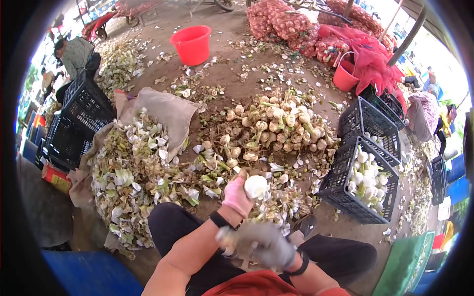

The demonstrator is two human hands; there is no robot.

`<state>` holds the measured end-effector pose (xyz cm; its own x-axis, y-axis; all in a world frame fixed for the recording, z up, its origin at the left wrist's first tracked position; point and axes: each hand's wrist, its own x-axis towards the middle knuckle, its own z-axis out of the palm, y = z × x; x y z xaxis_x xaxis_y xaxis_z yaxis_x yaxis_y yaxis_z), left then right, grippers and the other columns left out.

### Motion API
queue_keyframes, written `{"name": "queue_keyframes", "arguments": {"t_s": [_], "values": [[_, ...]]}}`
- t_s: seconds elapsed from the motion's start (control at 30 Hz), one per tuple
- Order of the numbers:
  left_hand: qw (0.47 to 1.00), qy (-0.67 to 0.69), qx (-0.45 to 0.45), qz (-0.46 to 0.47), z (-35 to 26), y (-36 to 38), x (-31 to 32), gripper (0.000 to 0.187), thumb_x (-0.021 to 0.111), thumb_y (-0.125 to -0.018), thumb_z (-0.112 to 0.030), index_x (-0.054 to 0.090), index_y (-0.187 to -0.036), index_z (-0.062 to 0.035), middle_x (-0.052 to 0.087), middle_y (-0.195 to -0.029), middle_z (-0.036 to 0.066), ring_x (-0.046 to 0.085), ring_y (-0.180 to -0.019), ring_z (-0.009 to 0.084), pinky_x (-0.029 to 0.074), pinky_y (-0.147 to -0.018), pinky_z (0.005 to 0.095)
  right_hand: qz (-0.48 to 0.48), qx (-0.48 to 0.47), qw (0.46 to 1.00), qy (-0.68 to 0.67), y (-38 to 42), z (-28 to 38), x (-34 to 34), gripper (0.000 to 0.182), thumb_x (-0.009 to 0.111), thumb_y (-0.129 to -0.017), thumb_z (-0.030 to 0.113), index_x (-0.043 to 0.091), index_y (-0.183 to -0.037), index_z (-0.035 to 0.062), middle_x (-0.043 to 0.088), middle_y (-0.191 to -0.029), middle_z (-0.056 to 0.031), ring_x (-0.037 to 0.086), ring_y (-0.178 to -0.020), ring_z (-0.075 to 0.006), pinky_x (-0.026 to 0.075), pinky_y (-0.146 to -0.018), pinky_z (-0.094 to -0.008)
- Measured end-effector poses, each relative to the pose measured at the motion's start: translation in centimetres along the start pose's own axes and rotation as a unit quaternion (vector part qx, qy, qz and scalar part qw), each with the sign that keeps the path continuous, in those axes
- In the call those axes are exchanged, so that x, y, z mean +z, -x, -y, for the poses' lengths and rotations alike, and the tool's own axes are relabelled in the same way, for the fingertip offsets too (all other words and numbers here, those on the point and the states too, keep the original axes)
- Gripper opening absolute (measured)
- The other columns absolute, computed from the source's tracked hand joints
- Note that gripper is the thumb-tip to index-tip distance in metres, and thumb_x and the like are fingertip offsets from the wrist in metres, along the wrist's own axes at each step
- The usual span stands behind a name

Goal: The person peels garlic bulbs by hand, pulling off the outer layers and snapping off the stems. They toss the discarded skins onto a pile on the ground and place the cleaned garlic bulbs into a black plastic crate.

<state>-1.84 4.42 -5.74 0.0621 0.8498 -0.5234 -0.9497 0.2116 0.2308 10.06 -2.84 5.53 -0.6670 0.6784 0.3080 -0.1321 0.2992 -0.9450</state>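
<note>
My left hand, in a pink glove, is closed around a peeled white garlic bulb in front of my knees. Just below and to the right, my right hand wears a grey glove and is smeared by motion. Its fingers look curled, with a pale brownish blur at their left end that I cannot make out. Beyond my hands lies a heap of untrimmed garlic bulbs with stalks and roots. Cleaned white garlic bulbs fill part of a black plastic crate at my right.
Garlic skins and leaves pile up at my left, partly over a cloth sack. Another crate stands behind the first; more black crates are at left. Red buckets and mesh sacks stand farther off. A person sits at left.
</note>
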Motion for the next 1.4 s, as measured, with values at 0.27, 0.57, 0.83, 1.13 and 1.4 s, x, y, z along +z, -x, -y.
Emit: {"name": "queue_keyframes", "arguments": {"t_s": [0.27,0.57,0.83,1.13,1.4], "values": [[0.999,-0.011,0.023,0.026,-1.2,1.0,1.6,0.028,0.042,-0.102,-0.027,0.057,-0.105,-0.0037,0.065,-0.105,0.010,0.062,-0.106,0.0287,0.053,-0.091,0.0439,-0.080,0.357,0.900,0.239,6.3,-6.6,-4.3,0.062,0.067,-0.082,0.006,0.043,-0.140,0.0121,0.066,-0.113,-0.0132,0.067,-0.084,-0.0175,0.053,-0.077,-0.0297],[0.843,-0.474,0.093,0.235,3.1,5.8,3.7,0.057,0.065,-0.089,-0.010,0.040,-0.139,-0.0028,0.047,-0.138,0.010,0.042,-0.130,0.0180,0.040,-0.105,0.0320,-0.398,0.183,0.770,-0.464,6.4,-9.0,-7.1,0.042,0.061,-0.093,0.034,0.051,-0.124,0.0087,0.060,-0.099,-0.0014,0.056,-0.076,-0.0103,0.046,-0.063,-0.0246],[0.863,-0.447,-0.034,0.233,2.4,6.2,1.8,0.048,0.059,-0.090,-0.005,0.044,-0.135,0.0002,0.055,-0.128,0.008,0.049,-0.120,0.0144,0.038,-0.103,0.0281,-0.559,0.105,0.791,-0.224,8.6,-11.8,-20.3,0.025,0.053,-0.097,0.015,0.059,-0.119,0.0045,0.066,-0.106,-0.0077,0.063,-0.086,-0.0129,0.055,-0.073,-0.0256],[0.874,-0.468,-0.054,0.120,-0.9,5.3,1.9,0.037,0.060,-0.092,-0.010,0.052,-0.127,-0.0003,0.060,-0.116,0.004,0.054,-0.107,0.0102,0.044,-0.094,0.0279,-0.262,0.393,0.825,0.311,-8.2,-34.0,-11.4,0.058,0.075,-0.076,0.023,0.053,-0.124,-0.0009,0.061,-0.117,-0.0235,0.060,-0.106,-0.0369,0.048,-0.091,-0.0385],[0.877,-0.466,-0.024,0.112,-2.6,4.2,2.1,0.034,0.061,-0.092,-0.010,0.054,-0.124,0.0000,0.060,-0.114,0.005,0.055,-0.107,0.0111,0.044,-0.093,0.0281,-0.302,0.427,0.846,0.108,-5.0,-37.8,-9.8,0.055,0.077,-0.072,0.018,0.054,-0.118,-0.0001,0.061,-0.108,-0.0251,0.059,-0.102,-0.0389,0.048,-0.089,-0.0416]]}}
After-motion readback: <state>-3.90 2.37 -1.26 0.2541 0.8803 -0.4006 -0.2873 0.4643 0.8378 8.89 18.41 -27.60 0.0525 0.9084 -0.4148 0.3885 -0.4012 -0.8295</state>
